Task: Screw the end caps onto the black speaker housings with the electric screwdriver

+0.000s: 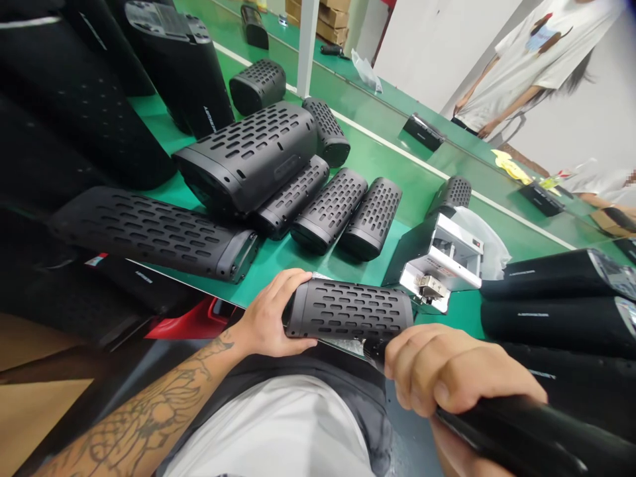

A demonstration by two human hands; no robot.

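Observation:
My left hand [271,315] is wrapped round the left end of a dark grey speaker housing [350,308] with slotted holes, which lies sideways at the table's front edge. My right hand [460,371] is closed round a long black electric screwdriver [541,430]. Its narrow front end points left, close to the housing's near lower side. Whether the bit touches the housing cannot be made out. Just behind the housing's right end stands a small white and black screw feeder [440,262].
Several slotted speaker housings [330,209] stand and lie on the green table [278,262]. Large black speakers [183,73] fill the left, and more are stacked at right [546,318]. A white post [307,50] rises behind. Across the bench is a person in a white shirt [536,73].

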